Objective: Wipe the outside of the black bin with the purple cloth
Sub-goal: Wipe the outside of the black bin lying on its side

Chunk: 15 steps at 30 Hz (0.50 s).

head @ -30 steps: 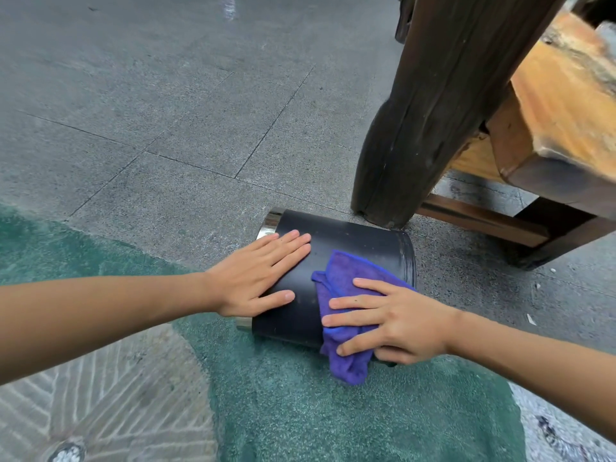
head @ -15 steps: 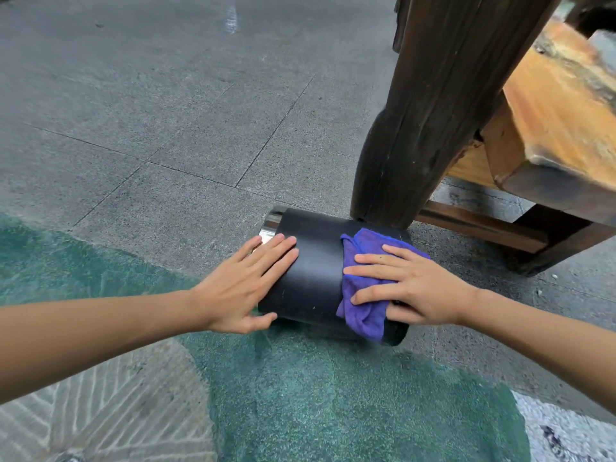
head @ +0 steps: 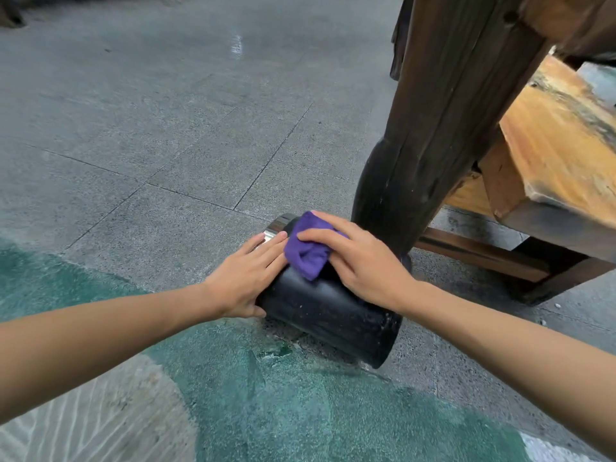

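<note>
The black bin [head: 328,311] lies on its side on the stone floor [head: 166,128], its shiny metal rim [head: 278,225] pointing away from me toward eleven o'clock and its other end toward five o'clock, where grey paving meets a patch of green paint [head: 266,411]. My left hand [head: 248,278] is spread flat, fingers together and straight, pressed against the bin's wall at its nine o'clock side to stop it rolling; the fingertips reach up to the rim. My right hand [head: 356,261] lies open over the purple cloth [head: 308,250], fingers stretched across it and palm bearing down, so the cloth is bunched and pressed against the upper curve of the bin near the rim end rather than pinched. Just beyond my right hand, at one o'clock, the thick dark wooden leg [head: 433,145] of a bench stands close to the bin (I cannot tell whether they touch). I judge that I am in the middle of the wiping step, working the rim end of the top surface. The near half of the wall, toward five o'clock, shows pale specks and dust, so the next move calls for drawing the cloth down along the curve toward me with steady pressure, while the left hand braces, and then rolling the bin to reach the side now facing the floor.
</note>
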Each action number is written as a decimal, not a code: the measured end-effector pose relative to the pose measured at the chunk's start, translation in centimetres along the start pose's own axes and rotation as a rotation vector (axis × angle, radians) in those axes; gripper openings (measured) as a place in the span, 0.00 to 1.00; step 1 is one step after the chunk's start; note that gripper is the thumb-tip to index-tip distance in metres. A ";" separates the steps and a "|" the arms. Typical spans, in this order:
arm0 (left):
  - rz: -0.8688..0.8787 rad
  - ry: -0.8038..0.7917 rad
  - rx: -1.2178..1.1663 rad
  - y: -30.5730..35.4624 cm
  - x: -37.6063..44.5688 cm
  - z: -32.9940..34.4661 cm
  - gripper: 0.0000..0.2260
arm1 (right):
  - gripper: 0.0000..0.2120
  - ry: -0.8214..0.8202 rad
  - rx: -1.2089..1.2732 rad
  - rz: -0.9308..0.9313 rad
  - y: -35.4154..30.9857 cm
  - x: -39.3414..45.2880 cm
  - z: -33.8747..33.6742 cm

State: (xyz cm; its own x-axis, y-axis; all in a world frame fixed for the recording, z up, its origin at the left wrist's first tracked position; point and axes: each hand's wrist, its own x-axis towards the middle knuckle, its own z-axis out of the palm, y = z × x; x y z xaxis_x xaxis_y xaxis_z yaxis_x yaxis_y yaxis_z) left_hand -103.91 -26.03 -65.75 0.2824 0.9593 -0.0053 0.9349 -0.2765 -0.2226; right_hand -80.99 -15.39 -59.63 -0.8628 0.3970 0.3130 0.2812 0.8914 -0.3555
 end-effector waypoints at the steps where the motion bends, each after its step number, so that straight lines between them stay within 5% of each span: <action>1: 0.022 0.028 0.001 -0.3 0.1 0.1 0.60 | 0.22 -0.015 -0.006 -0.014 -0.6 0.8 0.8; 5: -0.018 0.054 0.022 -0.6 -0.1 0.5 0.54 | 0.24 -0.147 -0.096 0.052 -2.0 1.3 4.3; 8: -0.239 0.012 -0.218 -0.2 -0.4 1.6 0.56 | 0.25 -0.155 -0.177 0.116 -1.3 0.6 5.2; 12: -0.421 -0.017 -0.402 0.4 0.1 1.2 0.38 | 0.26 -0.114 -0.166 0.177 -0.2 0.2 4.7; 15: -0.402 -0.047 -0.443 0.2 0.4 0.1 0.42 | 0.26 -0.083 -0.129 0.180 0.5 0.4 3.7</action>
State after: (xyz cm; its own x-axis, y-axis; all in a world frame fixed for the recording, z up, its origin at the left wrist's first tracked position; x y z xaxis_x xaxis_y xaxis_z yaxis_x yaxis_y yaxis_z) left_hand -103.60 -25.74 -65.86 -0.1128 0.9923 -0.0503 0.9699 0.1210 0.2114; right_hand -82.80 -15.62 -62.96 -0.8237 0.5378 0.1794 0.4806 0.8303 -0.2823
